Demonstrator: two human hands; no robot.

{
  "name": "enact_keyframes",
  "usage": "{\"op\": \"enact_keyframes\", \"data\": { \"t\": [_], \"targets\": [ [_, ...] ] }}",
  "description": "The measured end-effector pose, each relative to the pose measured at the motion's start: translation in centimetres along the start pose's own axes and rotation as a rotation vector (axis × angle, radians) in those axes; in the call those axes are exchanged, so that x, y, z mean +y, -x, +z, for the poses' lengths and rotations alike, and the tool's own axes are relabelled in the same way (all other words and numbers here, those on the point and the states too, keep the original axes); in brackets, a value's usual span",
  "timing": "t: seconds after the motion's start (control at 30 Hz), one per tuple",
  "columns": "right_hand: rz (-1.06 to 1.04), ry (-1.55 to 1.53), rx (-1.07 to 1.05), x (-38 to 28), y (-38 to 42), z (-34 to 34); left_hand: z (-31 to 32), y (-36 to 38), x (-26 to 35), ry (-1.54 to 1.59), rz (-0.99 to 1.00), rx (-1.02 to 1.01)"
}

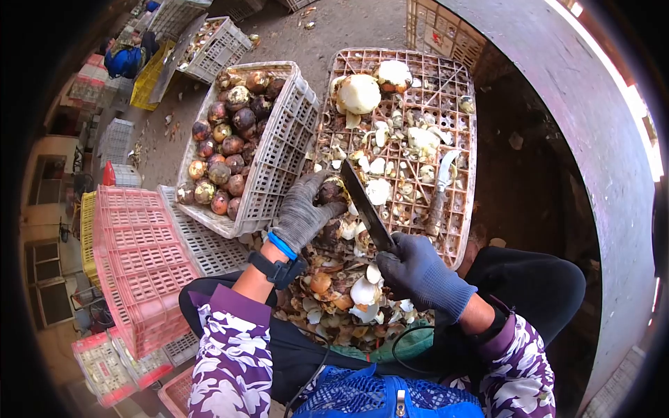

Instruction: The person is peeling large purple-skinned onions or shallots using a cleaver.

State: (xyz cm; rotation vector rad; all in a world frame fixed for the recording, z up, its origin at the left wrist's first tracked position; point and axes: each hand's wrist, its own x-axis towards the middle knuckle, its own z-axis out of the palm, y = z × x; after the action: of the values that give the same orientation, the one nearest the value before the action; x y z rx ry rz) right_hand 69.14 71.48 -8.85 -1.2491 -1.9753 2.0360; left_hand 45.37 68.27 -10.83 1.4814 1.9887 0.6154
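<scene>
My left hand (306,209), in a grey glove, is closed around a dark brown bulb (332,189) over the near left part of an upturned crate (461,216). A knife (366,205) with a long dark blade is gripped in my gloved right hand (421,272); its blade slants up and left, close beside the bulb. On the crate's grid lie a large peeled white bulb (358,94), a partly peeled bulb (394,75) and many pale scraps. A second knife (443,177), with a curved blade, rests at the crate's right side.
Left of the work surface, a tilted crate (296,118) holds many unpeeled bulbs (232,145). Peelings (348,296) are heaped between my legs. Pink crates (143,244) stand at the left, a grey panel (557,90) on the right. A person in blue (125,61) is farther off.
</scene>
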Motion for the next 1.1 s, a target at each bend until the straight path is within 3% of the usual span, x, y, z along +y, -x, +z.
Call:
{"op": "enact_keyframes", "data": {
  "t": [0.1, 0.2, 0.3, 0.4, 0.43, 0.53, 0.63, 0.8, 0.83, 0.93, 1.1],
  "targets": [
    [-0.034, -0.017, -0.003, 0.0, -1.8, 0.2, -0.1, -0.1, 0.5, -0.023, 0.006, 0.002],
    [-0.081, 0.079, 0.028, -0.2, -3.8, 0.6, 1.0, -0.3, -1.6, -0.14, 0.218, 0.196],
    [-0.104, 0.243, 0.064, -1.6, -4.3, 0.9, 0.7, -0.2, -1.3, -0.075, 0.09, 0.136],
    [-0.329, 0.509, 0.229, -1.5, -5.0, 2.0, 0.4, -0.1, -1.3, -0.007, 0.043, 0.091],
    [-0.196, 0.493, 0.16, -2.5, -5.1, 1.8, 0.3, 0.2, -0.8, -0.093, 0.045, 0.117],
    [-0.233, 0.542, 0.187, -2.2, -6.8, 2.5, 1.2, 0.1, -1.6, -0.161, 0.101, 0.196],
    [-0.115, 0.586, 0.169, -2.9, -7.2, 3.2, 0.6, 0.8, -0.6, -0.395, 0.063, 0.112],
    [-0.169, 0.62, 0.187, -2.0, -7.5, 3.6, 0.9, 0.0, 1.4, -0.657, 0.008, -0.033],
    [-0.168, 0.624, 0.187, -2.0, -7.5, 3.6, 1.2, 0.0, 0.7, -0.65, 0.083, 0.014],
    [-0.241, 0.59, 0.23, -1.7, -7.1, 2.9, 0.6, 0.3, -0.2, -0.506, 0.052, 0.039],
    [-0.089, 0.344, 0.186, -1.0, -7.5, 1.9, -1.0, 2.2, -3.0, 0.009, -0.007, 0.188]
  ]
}}
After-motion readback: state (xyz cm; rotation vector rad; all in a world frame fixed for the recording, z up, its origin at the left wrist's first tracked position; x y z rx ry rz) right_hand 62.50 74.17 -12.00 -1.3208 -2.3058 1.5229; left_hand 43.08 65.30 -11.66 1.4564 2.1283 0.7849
